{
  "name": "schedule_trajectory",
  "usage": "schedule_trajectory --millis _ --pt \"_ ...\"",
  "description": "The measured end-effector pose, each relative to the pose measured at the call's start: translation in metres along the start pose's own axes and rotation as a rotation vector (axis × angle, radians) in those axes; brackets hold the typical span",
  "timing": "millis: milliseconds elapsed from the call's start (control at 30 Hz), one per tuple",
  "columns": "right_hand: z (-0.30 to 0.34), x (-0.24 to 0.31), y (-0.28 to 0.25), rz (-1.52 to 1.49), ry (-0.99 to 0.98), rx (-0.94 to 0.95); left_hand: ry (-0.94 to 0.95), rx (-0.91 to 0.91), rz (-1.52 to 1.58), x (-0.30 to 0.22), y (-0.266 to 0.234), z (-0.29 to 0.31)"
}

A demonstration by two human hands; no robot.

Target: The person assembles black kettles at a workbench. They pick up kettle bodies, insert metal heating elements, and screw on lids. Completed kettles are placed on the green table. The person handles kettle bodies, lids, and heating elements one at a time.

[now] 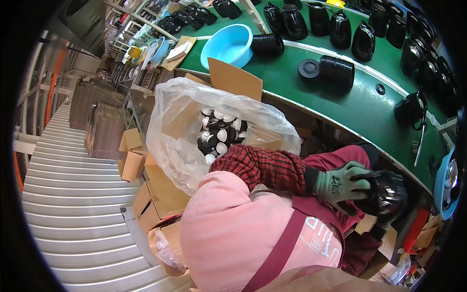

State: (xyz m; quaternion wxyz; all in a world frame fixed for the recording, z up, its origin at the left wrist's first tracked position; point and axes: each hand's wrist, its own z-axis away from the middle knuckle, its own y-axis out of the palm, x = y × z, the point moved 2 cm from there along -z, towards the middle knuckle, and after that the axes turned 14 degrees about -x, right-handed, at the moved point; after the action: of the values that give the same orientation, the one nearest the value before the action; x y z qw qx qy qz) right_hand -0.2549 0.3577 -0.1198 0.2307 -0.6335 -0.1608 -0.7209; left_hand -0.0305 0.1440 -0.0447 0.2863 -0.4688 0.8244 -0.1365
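Observation:
A glossy black jug [389, 192] is held close in front of my body, at the right. My left hand [344, 187], in a green-grey glove, reaches across from the left with its fingers closed on the jug's near side. My right hand [385, 222] is in shadow beneath and behind the jug, pressed against it; its fingers are mostly hidden. Beside my left arm stands an open carton lined with a clear plastic bag [168, 112]. Inside it lie many small black and white round caps [221, 135].
A curved green bench [296, 87] carries many glossy black jugs [340, 29], stacked black rings [336, 72] and a blue basin [227, 46]. Another blue basin [445, 190] with parts stands at the right. Cartons [165, 192] are on my left, beside a ribbed metal surface [82, 204].

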Motion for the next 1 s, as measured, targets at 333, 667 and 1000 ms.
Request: schedule_trajectory --millis 333,667,1000 --pt "-0.056 -0.023 0.077 0.309 -0.19 0.451 -0.448 0.326 0.246 0.079 0.078 0.04" --pt "-0.298 -0.174 -0.108 1.226 0.015 -0.75 -0.451 0.468 0.4 0.092 0.078 0.018" --pt "-0.09 0.001 0.022 0.408 -0.122 0.321 -0.264 0.208 -0.031 0.118 0.075 -0.09"
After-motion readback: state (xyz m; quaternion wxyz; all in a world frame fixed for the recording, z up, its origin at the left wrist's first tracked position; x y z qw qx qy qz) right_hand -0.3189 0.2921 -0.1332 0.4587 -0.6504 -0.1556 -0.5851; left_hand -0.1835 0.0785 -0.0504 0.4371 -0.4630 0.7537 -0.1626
